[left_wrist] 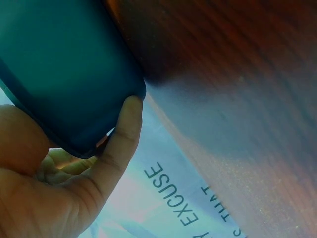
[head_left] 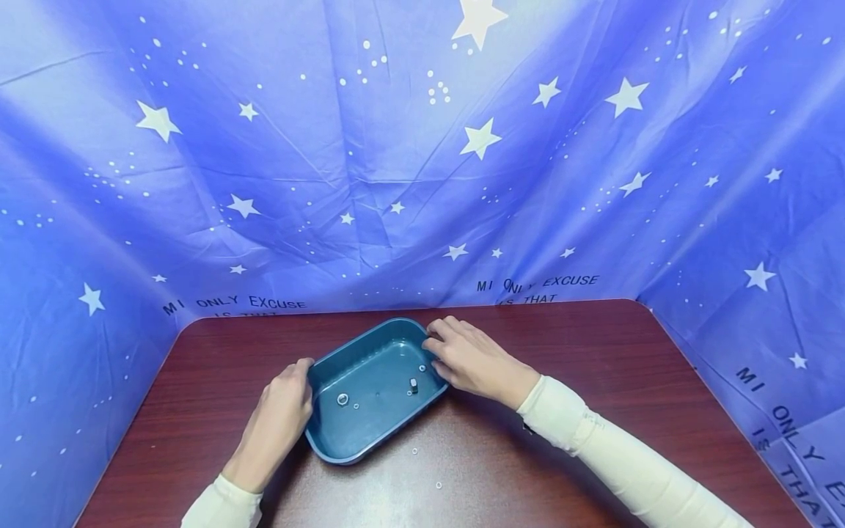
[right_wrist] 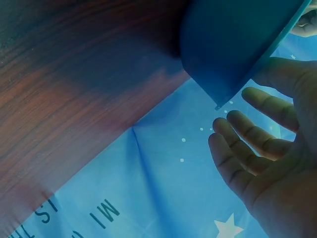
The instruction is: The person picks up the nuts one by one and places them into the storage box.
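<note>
A teal plastic tray [head_left: 379, 429] sits slantwise near the middle of the table. Inside it are a metal ring [head_left: 342, 400], a small dark metal cylinder [head_left: 414, 386] and several tiny ring-like pieces. My left hand [head_left: 280, 407] grips the tray's left end; in the left wrist view a finger [left_wrist: 128, 121] lies along its outer wall. At the right end is my right hand [head_left: 478, 367], its thumb [right_wrist: 277, 73] at the tray's side. The other fingers of that hand spread loosely, apart from the tray in the right wrist view.
Two tiny rings lie on the dark red wooden table [head_left: 561, 469] in front of the tray, one of them a small ring [head_left: 439, 485] nearer me. A blue cloth [head_left: 409, 147] with white stars and lettering hangs behind and on both sides of the table.
</note>
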Action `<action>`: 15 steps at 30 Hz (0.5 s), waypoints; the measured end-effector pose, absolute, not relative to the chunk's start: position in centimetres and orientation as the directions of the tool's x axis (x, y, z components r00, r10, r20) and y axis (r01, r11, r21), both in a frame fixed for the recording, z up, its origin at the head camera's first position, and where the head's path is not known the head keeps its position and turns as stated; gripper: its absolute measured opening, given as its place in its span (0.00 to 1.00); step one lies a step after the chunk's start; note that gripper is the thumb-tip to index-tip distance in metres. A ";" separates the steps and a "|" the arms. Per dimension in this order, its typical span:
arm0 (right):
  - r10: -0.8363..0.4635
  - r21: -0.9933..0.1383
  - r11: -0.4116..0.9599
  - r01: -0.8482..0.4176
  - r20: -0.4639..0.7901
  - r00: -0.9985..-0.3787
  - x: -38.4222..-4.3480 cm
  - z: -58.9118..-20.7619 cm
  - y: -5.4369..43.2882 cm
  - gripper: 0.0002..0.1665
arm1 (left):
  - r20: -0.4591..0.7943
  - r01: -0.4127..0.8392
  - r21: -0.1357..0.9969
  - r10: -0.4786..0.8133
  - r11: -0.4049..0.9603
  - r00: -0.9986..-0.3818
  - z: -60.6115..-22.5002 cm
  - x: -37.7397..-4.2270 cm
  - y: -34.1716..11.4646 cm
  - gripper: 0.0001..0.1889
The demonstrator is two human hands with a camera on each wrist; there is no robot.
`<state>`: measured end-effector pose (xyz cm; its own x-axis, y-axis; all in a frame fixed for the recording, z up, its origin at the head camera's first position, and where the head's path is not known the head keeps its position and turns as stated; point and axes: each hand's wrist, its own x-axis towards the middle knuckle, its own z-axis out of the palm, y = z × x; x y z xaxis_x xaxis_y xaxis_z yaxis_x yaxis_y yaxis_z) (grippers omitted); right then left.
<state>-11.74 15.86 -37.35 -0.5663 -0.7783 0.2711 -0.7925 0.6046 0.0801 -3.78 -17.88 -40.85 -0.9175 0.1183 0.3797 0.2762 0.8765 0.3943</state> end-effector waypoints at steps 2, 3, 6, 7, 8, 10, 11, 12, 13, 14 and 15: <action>-0.776 0.086 0.609 -0.788 0.269 -0.570 -11.7 -37.3 15.9 0.16 | 0.381 0.278 0.394 0.119 0.876 -0.917 -40.8 -3.8 -17.9 0.15; -0.775 0.088 0.611 -0.787 0.269 -0.571 -11.7 -37.3 16.0 0.17 | 0.382 0.278 0.394 0.119 0.876 -0.917 -40.9 -3.8 -17.9 0.15; -0.772 0.097 0.616 -0.782 0.271 -0.575 -11.7 -37.3 16.1 0.18 | 0.384 0.277 0.393 0.118 0.877 -0.916 -40.9 -3.8 -17.8 0.15; -0.771 0.097 0.618 -0.781 0.272 -0.576 -11.7 -37.3 16.2 0.19 | 0.384 0.277 0.393 0.117 0.877 -0.916 -40.9 -3.8 -17.8 0.15; -0.769 0.096 0.619 -0.779 0.271 -0.578 -11.7 -37.3 16.2 0.19 | 0.382 0.275 0.393 0.116 0.878 -0.917 -40.9 -3.8 -17.8 0.15; -0.765 0.095 0.626 -0.774 0.269 -0.585 -11.7 -37.3 16.3 0.20 | 0.379 0.271 0.394 0.113 0.878 -0.918 -40.8 -3.8 -17.8 0.15; -0.762 0.094 0.630 -0.771 0.267 -0.590 -11.8 -37.3 16.3 0.21 | 0.377 0.268 0.395 0.111 0.879 -0.919 -40.8 -3.8 -17.8 0.15; -0.759 0.091 0.634 -0.768 0.266 -0.595 -11.8 -37.4 16.4 0.21 | 0.376 0.267 0.395 0.110 0.879 -0.920 -40.8 -3.8 -17.8 0.15; -0.755 0.087 0.638 -0.765 0.264 -0.600 -11.8 -37.4 16.4 0.22 | 0.374 0.265 0.396 0.109 0.879 -0.921 -40.8 -3.8 -17.8 0.15; -0.752 0.085 0.642 -0.762 0.262 -0.605 -11.8 -37.4 16.4 0.22 | 0.373 0.264 0.396 0.108 0.879 -0.922 -40.8 -3.8 -17.8 0.15; -0.749 0.083 0.646 -0.759 0.260 -0.609 -11.8 -37.4 16.5 0.22 | 0.372 0.263 0.396 0.108 0.879 -0.922 -40.8 -3.8 -17.8 0.15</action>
